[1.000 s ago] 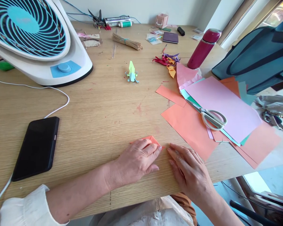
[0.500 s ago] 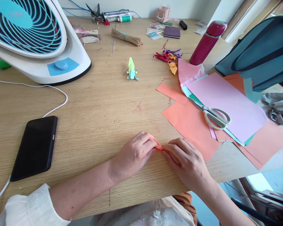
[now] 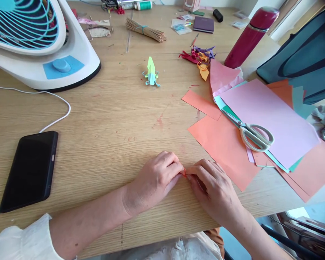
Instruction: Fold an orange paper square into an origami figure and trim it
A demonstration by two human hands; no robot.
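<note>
Between my two hands is a small folded piece of orange paper, mostly hidden by the fingers. My left hand pinches it from the left, thumb and fingertips pressed together. From the right, my right hand pinches the other end, so the fingertips of both hands nearly meet just above the wooden table. Right of the hands lies a larger orange sheet with a narrow orange strip beyond it. Scissors with pale handles rest on the paper pile. A green and blue folded paper figure stands farther back.
A white fan stands at the back left, a black phone on a cable at the left. Pink paper tops the pile at right, near a magenta flask and a teal bag. Behind lies a bundle of sticks.
My left fingers have slid right along the orange paper, covering more of it and closing toward my right fingertips. The camera view has shifted and tilted slightly downward.
</note>
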